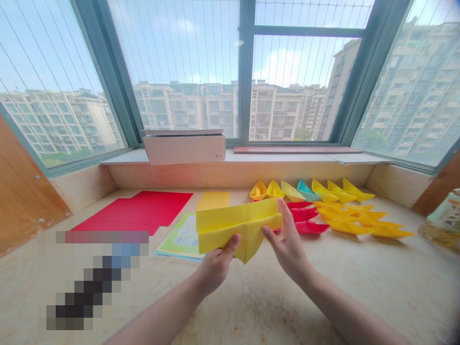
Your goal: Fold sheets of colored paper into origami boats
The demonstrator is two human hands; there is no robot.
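Left hand (217, 266): thumb on the near face, pinching the lower edge of the folded yellow paper (224, 225), which is held above the stone countertop (247, 306). Right hand (289, 247): thumb and fingers pinching the paper's 3 o'clock end. Clock positions from the paper: red sheets (132, 211), 9 o'clock; white box (183, 149) on the ledge, 11 o'clock; teal paper boat (307, 190), 2 o'clock; flat yellow boats (350, 226), 3 o'clock.

Around the held yellow paper (223, 225), I have bare countertop (251, 306) at six o'clock; paper boats (348, 227) crowd one to three, a jar (447, 213) stands beyond at three, a white box (185, 149) at eleven.
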